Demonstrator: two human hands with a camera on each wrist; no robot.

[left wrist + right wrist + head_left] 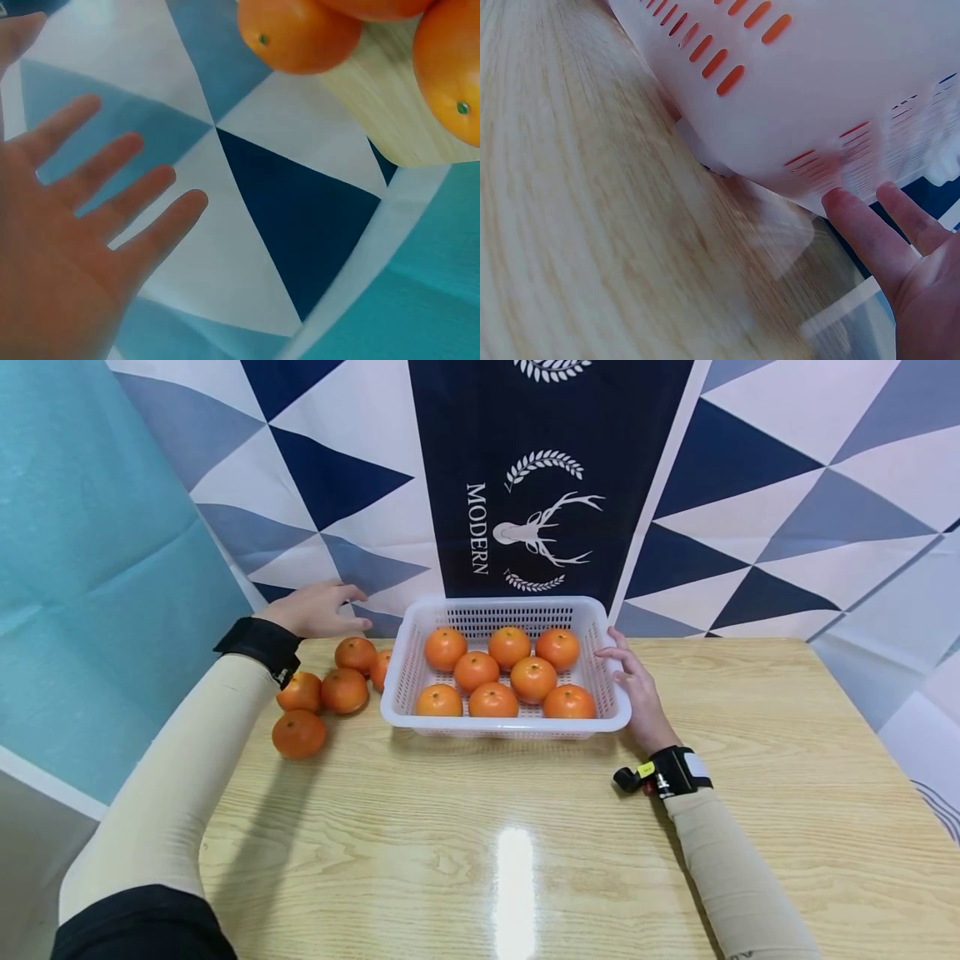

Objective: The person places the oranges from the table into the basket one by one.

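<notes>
Your left hand [315, 608] hovers past the far left corner of the table [750, 760], fingers straight and spread, gripping nothing; the left wrist view confirms the splayed fingers [112, 169] against the patterned backdrop.

The loose oranges [330, 693] lie on the table just below and toward you from that hand, clustered in the gap between your left forearm and the basket [502, 724]. The nearest one [356, 653] sits directly under your fingertips, not touching them. From the fingers, this fruit lies down and slightly to the right. The left hand is clearly the nearer one; the basket stands between the loose oranges and your right hand.

The basket holds eight oranges [495, 672] in its well. Its long axis runs left to right across the table.

Your right hand [637, 689] rests flat against the basket's right end wall, fingers [866, 229] extended and touching the white slotted plastic [817, 97], not curled round it.
</notes>
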